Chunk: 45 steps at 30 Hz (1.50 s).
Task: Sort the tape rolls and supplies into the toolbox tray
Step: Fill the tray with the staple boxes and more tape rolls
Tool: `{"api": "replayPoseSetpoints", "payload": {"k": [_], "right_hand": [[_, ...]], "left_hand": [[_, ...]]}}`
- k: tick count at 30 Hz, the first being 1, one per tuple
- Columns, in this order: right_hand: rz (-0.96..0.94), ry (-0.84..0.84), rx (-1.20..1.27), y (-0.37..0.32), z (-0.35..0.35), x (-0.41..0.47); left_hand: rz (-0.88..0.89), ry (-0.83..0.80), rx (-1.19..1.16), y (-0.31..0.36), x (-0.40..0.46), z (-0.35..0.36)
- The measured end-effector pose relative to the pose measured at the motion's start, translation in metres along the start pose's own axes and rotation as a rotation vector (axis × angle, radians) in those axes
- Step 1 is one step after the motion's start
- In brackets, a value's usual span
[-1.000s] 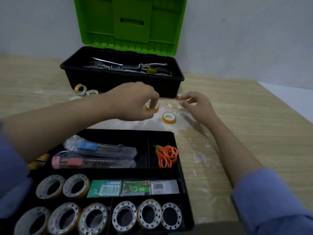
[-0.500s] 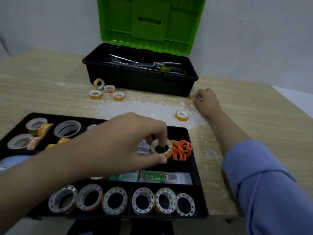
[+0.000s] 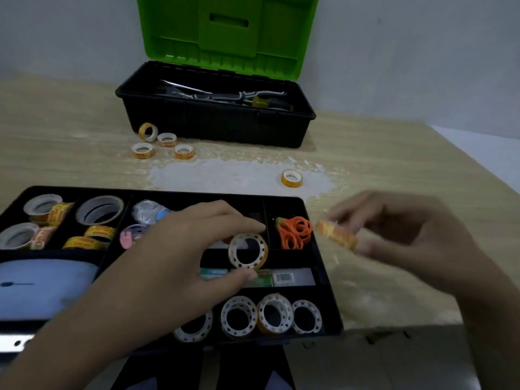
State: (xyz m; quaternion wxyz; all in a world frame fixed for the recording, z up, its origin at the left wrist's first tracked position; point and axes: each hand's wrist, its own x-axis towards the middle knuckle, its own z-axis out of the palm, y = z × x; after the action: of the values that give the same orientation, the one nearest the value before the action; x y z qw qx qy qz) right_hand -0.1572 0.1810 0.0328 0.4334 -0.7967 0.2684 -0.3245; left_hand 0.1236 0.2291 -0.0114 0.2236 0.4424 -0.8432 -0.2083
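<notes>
My left hand (image 3: 180, 254) hovers over the black toolbox tray (image 3: 323, 280) and pinches a white-cored tape roll (image 3: 247, 251) between thumb and fingers, above the tray's middle row. My right hand (image 3: 402, 235), blurred by motion, holds a small orange-yellow tape roll (image 3: 336, 235) just right of the tray's edge. One small yellow roll (image 3: 291, 178) lies alone on the table, and several more (image 3: 161, 143) sit in front of the toolbox. The tray holds white-cored rolls (image 3: 271, 313) in its front row, larger rolls (image 3: 98, 210) at left and orange rings (image 3: 295, 230).
A black toolbox (image 3: 213, 119) with its green lid (image 3: 228, 35) raised stands at the back and holds tools. A white worn patch (image 3: 225, 175) marks the wooden table. The table's front edge (image 3: 394, 326) runs just past the tray. A pale blue object (image 3: 42, 285) lies in the tray's left part.
My right hand left the spot beside the toolbox and came toward the tray carrying a small orange-yellow roll. My left hand stayed over the tray with its white-cored roll.
</notes>
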Motion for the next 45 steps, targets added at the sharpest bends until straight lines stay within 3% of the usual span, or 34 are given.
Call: {"api": "replayPoseSetpoints", "payload": {"k": [4,6,12,18,23,28,31,36,39,45], "right_hand": [[0.054,-0.12,-0.28,0.01,0.018,-0.034],[0.047,-0.113,-0.407,0.012,0.02,-0.038],[0.032,-0.332,-0.648,0.011,0.026,-0.031],[-0.043,-0.429,-0.838,0.004,0.034,-0.023],[-0.059,-0.451,-0.835,0.003,0.035,-0.017],[-0.091,-0.117,-0.568,-0.015,0.043,0.01],[0.003,0.065,-0.357,-0.016,0.06,0.044],[0.103,-0.075,-0.075,-0.022,0.084,0.088],[0.098,-0.057,0.002,-0.032,0.098,0.103],[0.13,-0.212,-0.154,-0.019,0.11,0.127]], "left_hand": [[-0.07,0.198,0.022,0.017,-0.006,0.002],[-0.061,0.197,-0.003,0.017,-0.006,0.003],[-0.072,0.253,-0.005,0.009,-0.009,0.005],[-0.116,0.296,0.035,0.002,-0.016,0.002],[-0.135,0.355,0.037,-0.003,-0.02,-0.005],[-0.098,0.375,0.032,-0.001,-0.02,-0.014],[-0.042,0.388,0.085,0.005,-0.016,-0.02],[0.028,0.471,0.204,0.004,-0.021,-0.035],[0.01,0.513,0.199,-0.007,-0.031,-0.042],[-0.161,0.546,0.211,-0.043,-0.079,-0.064]]}}
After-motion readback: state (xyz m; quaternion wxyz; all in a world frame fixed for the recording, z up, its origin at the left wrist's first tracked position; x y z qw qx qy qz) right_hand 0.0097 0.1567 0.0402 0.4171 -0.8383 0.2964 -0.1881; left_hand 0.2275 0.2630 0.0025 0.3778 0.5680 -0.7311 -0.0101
